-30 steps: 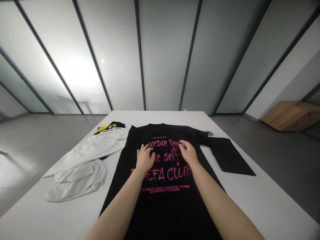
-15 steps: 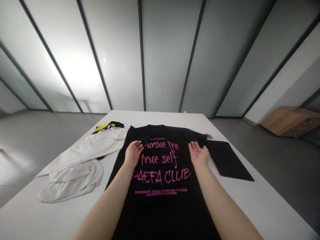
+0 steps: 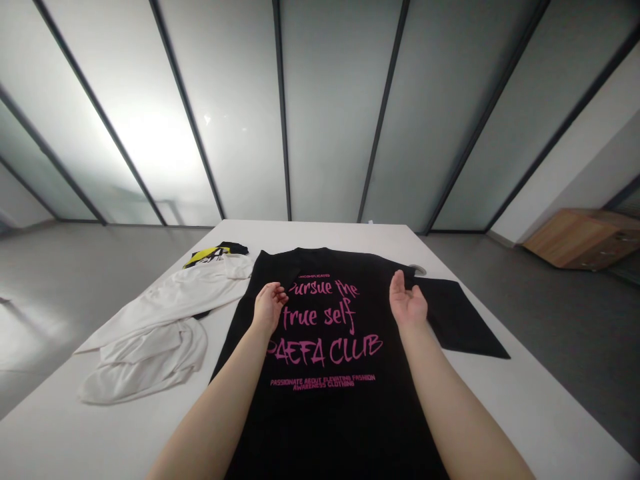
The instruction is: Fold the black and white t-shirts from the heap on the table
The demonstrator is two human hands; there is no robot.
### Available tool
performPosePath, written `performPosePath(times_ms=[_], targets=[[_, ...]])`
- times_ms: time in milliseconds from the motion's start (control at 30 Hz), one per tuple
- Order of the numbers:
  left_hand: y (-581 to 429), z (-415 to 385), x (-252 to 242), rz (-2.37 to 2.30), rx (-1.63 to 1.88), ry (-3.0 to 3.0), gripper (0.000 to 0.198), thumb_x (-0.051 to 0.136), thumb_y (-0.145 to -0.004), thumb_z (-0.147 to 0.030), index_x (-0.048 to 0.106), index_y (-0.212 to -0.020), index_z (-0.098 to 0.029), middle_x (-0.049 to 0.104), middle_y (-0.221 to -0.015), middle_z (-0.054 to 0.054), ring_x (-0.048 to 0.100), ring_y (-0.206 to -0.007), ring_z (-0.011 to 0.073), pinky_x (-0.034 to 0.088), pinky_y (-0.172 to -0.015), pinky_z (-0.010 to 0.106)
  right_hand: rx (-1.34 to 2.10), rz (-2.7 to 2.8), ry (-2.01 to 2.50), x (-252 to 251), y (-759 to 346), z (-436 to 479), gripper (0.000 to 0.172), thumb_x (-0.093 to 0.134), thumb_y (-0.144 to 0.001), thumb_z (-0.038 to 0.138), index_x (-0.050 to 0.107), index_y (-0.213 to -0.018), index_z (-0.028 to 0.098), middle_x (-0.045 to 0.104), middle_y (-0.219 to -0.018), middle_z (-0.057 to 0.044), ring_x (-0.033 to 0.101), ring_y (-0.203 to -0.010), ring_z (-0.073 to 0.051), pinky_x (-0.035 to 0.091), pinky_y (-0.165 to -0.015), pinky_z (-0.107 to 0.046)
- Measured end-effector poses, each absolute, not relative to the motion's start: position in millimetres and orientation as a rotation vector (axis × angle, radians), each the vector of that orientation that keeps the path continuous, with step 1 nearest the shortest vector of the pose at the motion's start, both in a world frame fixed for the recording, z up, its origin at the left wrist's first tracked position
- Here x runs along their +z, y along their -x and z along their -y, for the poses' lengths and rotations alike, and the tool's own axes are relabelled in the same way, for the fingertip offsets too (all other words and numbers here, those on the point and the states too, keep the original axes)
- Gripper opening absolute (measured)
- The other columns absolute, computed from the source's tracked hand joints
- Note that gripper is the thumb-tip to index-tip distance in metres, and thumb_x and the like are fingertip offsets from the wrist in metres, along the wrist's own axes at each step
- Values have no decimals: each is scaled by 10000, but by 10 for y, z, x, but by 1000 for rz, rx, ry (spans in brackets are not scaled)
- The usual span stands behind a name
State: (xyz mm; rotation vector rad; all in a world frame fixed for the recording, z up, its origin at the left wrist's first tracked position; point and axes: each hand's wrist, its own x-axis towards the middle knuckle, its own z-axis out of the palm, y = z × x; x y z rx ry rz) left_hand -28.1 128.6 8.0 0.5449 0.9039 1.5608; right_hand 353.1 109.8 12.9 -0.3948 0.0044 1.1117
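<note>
A black T-shirt (image 3: 327, 347) lies flat on the white table, with its pink lettering facing up and its collar at the far end. My left hand (image 3: 270, 307) is over the shirt's left side by the word "true", fingers apart and holding nothing. My right hand (image 3: 408, 303) is palm up near the shirt's right shoulder, also holding nothing. It is beside the spread black sleeve (image 3: 457, 319). Whether either hand touches the cloth is hard to tell.
A white garment (image 3: 160, 330) lies crumpled left of the shirt, with a black-and-yellow garment (image 3: 215, 255) behind it. A small round metal object (image 3: 417, 269) sits at the far right. The white table (image 3: 520, 400) has a grey floor beyond its edges. A wooden cabinet (image 3: 585, 239) stands at right.
Both hands have moved off the lettering and outward, and their palms have turned upward. My right hand has shifted furthest, toward the sleeve. The shirt has not visibly moved.
</note>
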Motion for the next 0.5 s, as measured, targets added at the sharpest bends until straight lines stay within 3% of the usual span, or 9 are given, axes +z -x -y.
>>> performPosePath(times_ms=[133, 233, 367, 500], targets=[[283, -1291, 48, -924, 1548, -615, 274, 792, -700, -365, 655, -865, -195, 654, -749, -7, 624, -643, 126, 541, -696, 305, 1116, 121, 581, 137, -3447, -1153, 321, 342, -1138, 273, 654, -1173, 204, 781, -1157, -72, 776, -1055, -142, 679, -909, -326], [270, -1287, 36, -928, 1536, -667, 284, 802, -688, -380, 655, -844, -193, 654, -735, -6, 619, -639, 125, 534, -686, 301, 1131, 209, 708, 116, -3356, -1175, 123, 589, -1076, 337, 629, -1088, 221, 794, -1112, -53, 783, -890, -140, 696, -808, -317], [248, -1284, 42, -929, 1530, -676, 295, 814, -662, -386, 661, -818, -187, 646, -702, -8, 599, -617, 117, 525, -666, 289, 1134, 148, 756, 89, -3308, -1182, 197, 753, -984, 278, 567, -954, 223, 765, -823, 34, 653, -532, -67, 622, -547, -179], [245, -1287, 45, -939, 1532, -681, 307, 814, -656, -399, 657, -815, -189, 636, -688, -14, 594, -610, 112, 528, -662, 285, 1115, 74, 728, 104, -3422, -1158, 290, 740, -990, 237, 478, -864, 227, 601, -600, 149, 442, -352, 8, 521, -463, -80]])
